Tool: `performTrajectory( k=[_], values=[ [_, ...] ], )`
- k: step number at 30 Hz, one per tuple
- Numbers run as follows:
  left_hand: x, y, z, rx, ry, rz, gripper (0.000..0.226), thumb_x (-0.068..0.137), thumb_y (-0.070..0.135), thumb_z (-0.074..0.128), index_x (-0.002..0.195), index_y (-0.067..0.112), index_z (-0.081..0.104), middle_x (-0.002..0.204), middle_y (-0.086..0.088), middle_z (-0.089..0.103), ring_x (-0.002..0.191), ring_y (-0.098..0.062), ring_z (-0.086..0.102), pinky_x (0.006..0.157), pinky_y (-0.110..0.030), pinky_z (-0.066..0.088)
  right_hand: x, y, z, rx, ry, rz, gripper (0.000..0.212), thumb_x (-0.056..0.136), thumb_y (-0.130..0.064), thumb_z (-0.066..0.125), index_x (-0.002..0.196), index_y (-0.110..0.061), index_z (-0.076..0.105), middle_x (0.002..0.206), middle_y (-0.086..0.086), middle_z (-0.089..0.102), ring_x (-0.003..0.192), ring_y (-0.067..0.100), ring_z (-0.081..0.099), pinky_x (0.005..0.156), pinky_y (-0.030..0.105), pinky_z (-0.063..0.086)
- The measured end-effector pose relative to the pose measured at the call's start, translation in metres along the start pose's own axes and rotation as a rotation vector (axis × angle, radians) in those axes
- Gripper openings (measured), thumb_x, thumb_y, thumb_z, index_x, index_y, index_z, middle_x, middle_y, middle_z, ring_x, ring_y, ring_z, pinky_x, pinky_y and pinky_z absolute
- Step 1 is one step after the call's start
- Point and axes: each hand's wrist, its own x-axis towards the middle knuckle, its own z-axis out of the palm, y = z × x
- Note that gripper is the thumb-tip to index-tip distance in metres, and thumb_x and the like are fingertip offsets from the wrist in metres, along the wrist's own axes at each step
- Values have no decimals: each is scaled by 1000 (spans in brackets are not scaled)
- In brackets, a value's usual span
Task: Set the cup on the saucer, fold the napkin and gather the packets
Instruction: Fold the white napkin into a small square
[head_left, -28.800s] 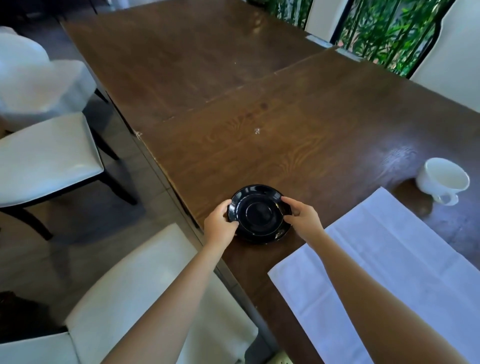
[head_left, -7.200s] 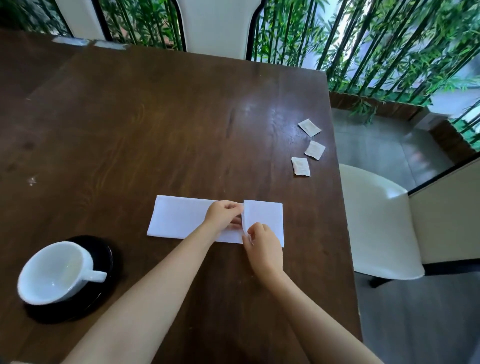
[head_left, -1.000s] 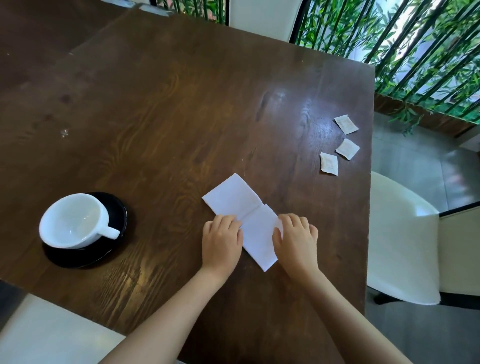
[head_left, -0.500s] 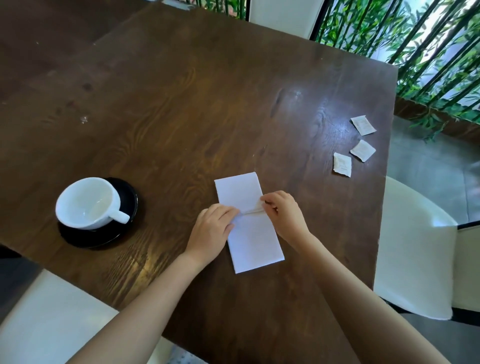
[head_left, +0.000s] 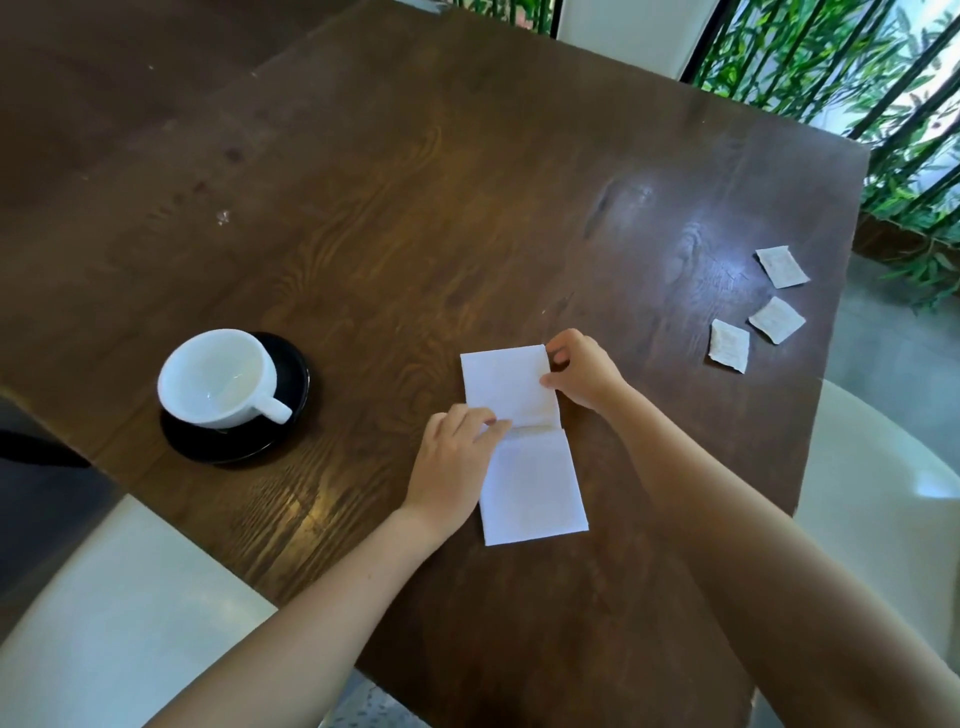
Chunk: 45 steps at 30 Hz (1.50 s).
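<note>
A white cup stands on a black saucer at the left, handle pointing right. The white napkin lies folded into a narrow strip on the brown table; its far half is lifted and bent at a crease. My right hand pinches the far half's right edge. My left hand presses on the crease at the strip's left side. Three small pale packets lie apart near the right table edge: one, one, one.
A white chair seat sits under the near table edge at the left, another white chair at the right. Green bamboo behind black bars lines the far right. A second table adjoins at the far left.
The napkin strip has turned to run away from me. My right hand has moved from the crease to the far half's right edge and lifted it; my left hand has slid onto the crease.
</note>
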Motion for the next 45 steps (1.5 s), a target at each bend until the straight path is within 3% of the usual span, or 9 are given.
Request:
performTrajectory(
  k=[2, 5, 12, 15, 25, 31, 35, 41, 45],
  values=[
    [-3, 7, 1, 15, 12, 47, 37, 71, 10, 76, 106, 14, 68, 101, -5, 69, 94, -24, 64, 81, -34, 51, 4, -3, 0, 10, -30, 17, 47, 74, -5, 63, 119, -3, 51, 105, 18, 61, 105, 32, 55, 71, 35, 43],
    [-5, 13, 1, 34, 15, 37, 38, 67, 9, 79, 103, 13, 70, 98, -4, 71, 90, -23, 65, 79, -33, 52, 8, -6, 0, -19, -131, 10, 61, 75, -10, 66, 131, -16, 44, 116, 15, 57, 94, 23, 54, 65, 27, 40],
    [-5, 25, 2, 95, -10, -10, 46, 55, 18, 88, 98, 16, 71, 89, -1, 72, 80, -16, 68, 69, -24, 55, 16, -15, -4, -74, -123, -47, 38, 72, -9, 67, 107, -11, 52, 103, 9, 55, 86, 22, 49, 67, 28, 38],
    [-8, 25, 4, 75, 0, -16, 47, 55, 21, 88, 97, 13, 71, 89, -2, 73, 79, -16, 69, 70, -26, 56, 14, -18, -8, -74, -119, -103, 36, 72, -6, 66, 106, -10, 55, 94, 2, 53, 84, 20, 48, 57, 26, 36],
    [-29, 34, 9, 93, -7, -78, 43, 76, 24, 73, 116, 14, 64, 115, -4, 65, 102, -20, 62, 85, -30, 52, -25, -24, -32, -59, -58, -263, 17, 73, -6, 63, 84, -18, 64, 67, -11, 53, 60, 2, 47, 51, 13, 35],
    [-34, 34, 6, 3, -35, -99, 40, 88, 25, 59, 126, 15, 56, 127, -4, 59, 118, -20, 54, 100, -34, 41, -71, -15, -30, 42, 56, -307, 16, 73, -5, 63, 79, -20, 65, 66, -17, 52, 59, 2, 48, 54, 2, 37],
    [-44, 30, 3, -284, -13, -269, 33, 93, 24, 48, 125, 19, 56, 130, 3, 54, 120, -13, 43, 99, -22, 32, -105, -2, -16, 116, 119, -322, 19, 75, -5, 66, 76, -23, 63, 77, -15, 54, 64, 2, 50, 58, 3, 38],
    [-40, 30, -16, -1397, -8, -1085, 25, 95, 23, 48, 104, 9, 66, 94, -10, 70, 82, -21, 65, 71, -30, 53, -135, 21, 12, 225, 195, -324, 17, 78, -5, 68, 77, -22, 66, 94, -9, 52, 84, 11, 56, 65, 8, 43],
    [-37, 27, -20, -1618, -103, -1177, 26, 92, 30, 52, 103, 9, 63, 98, -15, 68, 87, -27, 67, 65, -34, 55, -153, 38, 29, 197, 155, -351, 19, 79, -2, 67, 89, -17, 65, 109, -8, 44, 103, 2, 47, 77, 5, 44]
  ],
)
